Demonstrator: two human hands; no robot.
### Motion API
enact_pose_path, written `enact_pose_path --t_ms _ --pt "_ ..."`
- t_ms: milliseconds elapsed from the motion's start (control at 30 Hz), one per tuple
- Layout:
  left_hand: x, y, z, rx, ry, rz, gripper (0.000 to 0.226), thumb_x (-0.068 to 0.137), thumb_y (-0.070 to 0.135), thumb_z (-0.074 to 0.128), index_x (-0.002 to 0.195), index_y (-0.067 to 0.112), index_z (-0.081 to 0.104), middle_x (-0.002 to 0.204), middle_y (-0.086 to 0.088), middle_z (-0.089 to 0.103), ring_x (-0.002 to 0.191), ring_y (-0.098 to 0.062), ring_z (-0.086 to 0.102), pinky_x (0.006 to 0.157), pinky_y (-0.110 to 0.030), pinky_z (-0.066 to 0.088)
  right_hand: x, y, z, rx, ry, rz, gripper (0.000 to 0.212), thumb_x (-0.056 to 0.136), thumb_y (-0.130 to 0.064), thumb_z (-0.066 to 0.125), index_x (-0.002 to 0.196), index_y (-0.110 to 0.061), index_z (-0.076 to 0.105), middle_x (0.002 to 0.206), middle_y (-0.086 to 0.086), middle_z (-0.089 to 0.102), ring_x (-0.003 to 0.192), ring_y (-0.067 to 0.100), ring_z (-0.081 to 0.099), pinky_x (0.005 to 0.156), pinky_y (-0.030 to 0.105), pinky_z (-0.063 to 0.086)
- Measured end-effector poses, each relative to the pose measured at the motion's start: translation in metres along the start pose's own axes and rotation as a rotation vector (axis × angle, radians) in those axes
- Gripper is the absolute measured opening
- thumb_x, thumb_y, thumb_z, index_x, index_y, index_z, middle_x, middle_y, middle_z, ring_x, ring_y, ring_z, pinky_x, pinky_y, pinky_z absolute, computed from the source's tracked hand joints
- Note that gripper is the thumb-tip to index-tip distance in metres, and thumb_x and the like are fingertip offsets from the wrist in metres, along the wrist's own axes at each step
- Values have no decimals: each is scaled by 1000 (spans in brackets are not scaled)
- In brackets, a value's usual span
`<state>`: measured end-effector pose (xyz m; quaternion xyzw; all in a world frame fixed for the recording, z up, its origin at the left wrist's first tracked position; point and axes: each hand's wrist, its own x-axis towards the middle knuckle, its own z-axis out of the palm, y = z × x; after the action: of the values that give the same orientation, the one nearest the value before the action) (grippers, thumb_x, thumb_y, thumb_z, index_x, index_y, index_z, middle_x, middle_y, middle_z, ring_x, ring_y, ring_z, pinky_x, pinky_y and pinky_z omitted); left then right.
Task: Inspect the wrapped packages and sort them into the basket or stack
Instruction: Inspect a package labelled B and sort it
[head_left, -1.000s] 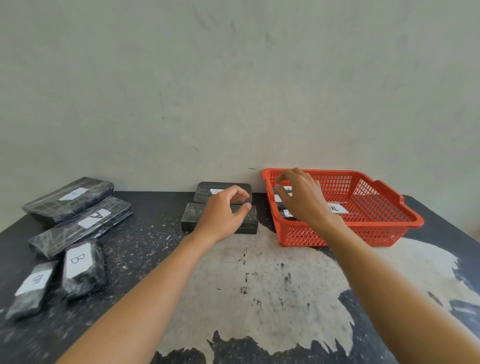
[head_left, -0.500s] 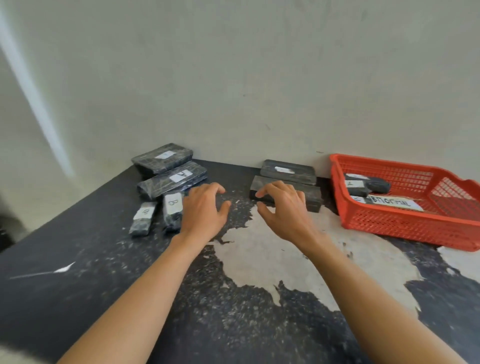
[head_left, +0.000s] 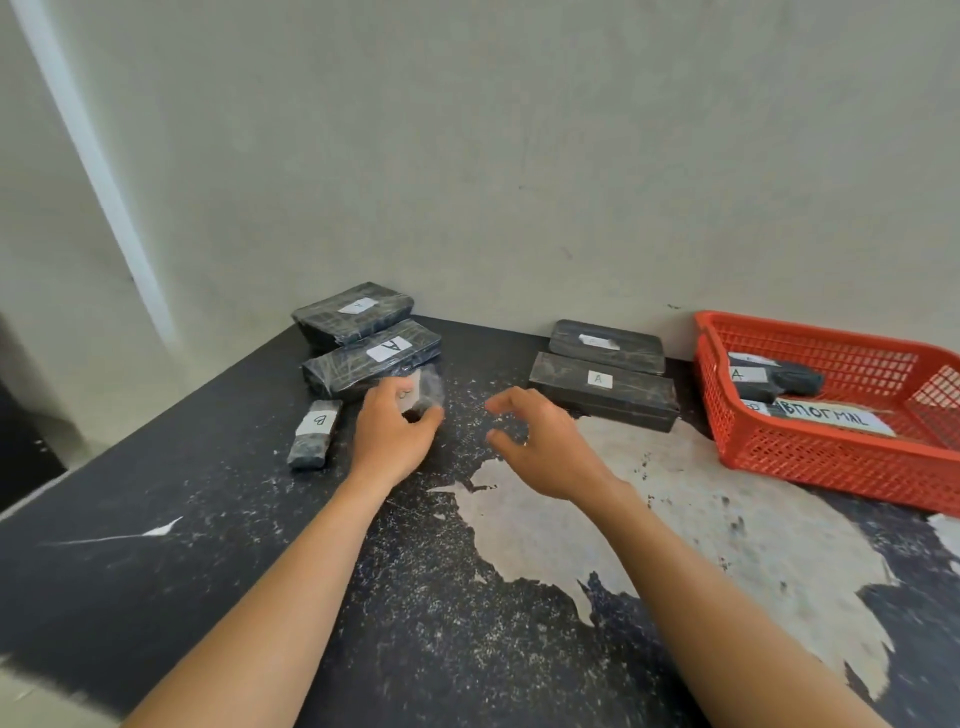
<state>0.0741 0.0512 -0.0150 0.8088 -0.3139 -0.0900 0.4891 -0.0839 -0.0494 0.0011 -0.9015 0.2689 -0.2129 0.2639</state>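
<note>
My left hand (head_left: 393, 434) grips a small black wrapped package (head_left: 422, 391) with a white label, blurred and tipped up off the table. My right hand (head_left: 540, 441) hovers beside it with fingers spread, holding nothing. Another small package marked B (head_left: 313, 433) lies to the left. Behind them sit two long wrapped packages, one marked A (head_left: 371, 356) and one further back (head_left: 352, 312). A pair of flat packages (head_left: 602, 388) lies by the wall in the middle. The red basket (head_left: 831, 462) on the right holds several packages.
The table (head_left: 156, 561) is black with worn pale patches. A grey wall runs close behind the packages and basket. A white paper strip with writing (head_left: 831, 415) lies in the basket. The table's left edge drops off near the corner.
The view shifted slightly. My left hand closed on the small package and tipped it up. My right hand moved left, away from the middle pair of packages.
</note>
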Motion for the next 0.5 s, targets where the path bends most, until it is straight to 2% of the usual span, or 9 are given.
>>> enact_pose_path --t_ms 100,167,267,333,400,500 --pt "-2 13 15 -216 -39 -35 42 86 39 69 124 24 56 125 10 54 113 -10 51 88 -28 39 3 2 0 177 -115 14 57 92 -25 65 142 -31 39 143 -5 47 119 11 52 92 25 46" --pt "-1 22 27 -325 -77 -31 39 86 44 69 119 25 60 122 8 60 111 -10 56 88 -28 44 5 6 1 275 -147 -2 69 89 -21 68 146 -33 31 145 -6 43 119 8 52 93 24 48" --pt "-1 36 43 -509 -199 -35 40 92 61 51 105 27 67 112 3 68 105 -11 64 91 -35 53 9 14 -2 352 -56 17 76 85 -22 72 147 -30 29 138 -2 49 116 10 57 97 33 53" --pt "1 44 51 -599 -259 -34 56 95 66 35 99 24 72 107 4 72 103 -12 68 93 -39 54 11 19 -9 346 50 55 75 84 -31 74 146 -28 31 133 -4 52 118 10 54 99 32 50" --pt "6 52 56 -629 -284 -2 60 102 56 27 98 18 73 101 5 74 95 -9 71 89 -35 56 13 25 -17 350 175 82 65 85 -35 75 139 -28 40 123 -10 56 113 10 57 95 28 50" --pt "17 60 59 -593 -269 88 34 105 35 38 107 15 65 104 -2 71 92 -16 72 78 -31 59 18 35 -29 398 294 126 42 89 -26 70 126 -29 51 105 -17 60 97 12 66 88 33 56"
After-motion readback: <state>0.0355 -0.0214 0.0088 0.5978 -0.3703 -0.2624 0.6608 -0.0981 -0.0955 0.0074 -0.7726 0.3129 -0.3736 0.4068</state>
